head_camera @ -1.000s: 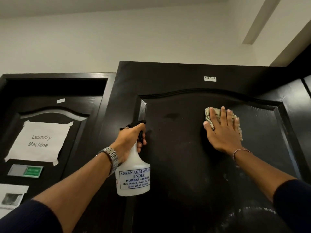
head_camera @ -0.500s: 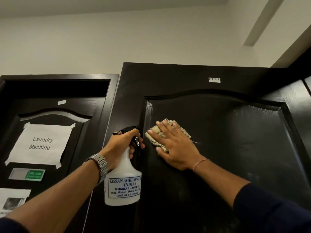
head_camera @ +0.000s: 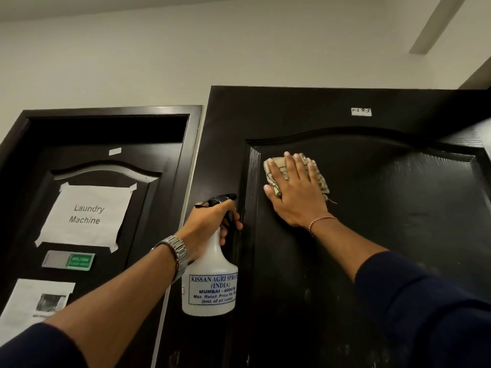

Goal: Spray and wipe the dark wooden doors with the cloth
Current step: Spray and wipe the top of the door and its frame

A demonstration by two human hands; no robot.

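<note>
At far left a second dark door (head_camera: 164,160) carries a taped "Laundry Machine" sheet (head_camera: 87,216). Next, the left hand (head_camera: 210,224) grips the neck of a white spray bottle (head_camera: 210,285), held upright just beside the nearer dark door (head_camera: 385,235). On that door's raised panel, the right hand (head_camera: 297,192) presses flat, fingers straight, on a folded beige cloth (head_camera: 318,176) near the panel's upper left corner

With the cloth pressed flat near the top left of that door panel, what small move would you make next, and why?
Probably slide the right hand and cloth rightward across the door panel: they sit at its upper left corner, most of the panel lies to the right, and the left hand only holds the spray bottle.
</note>
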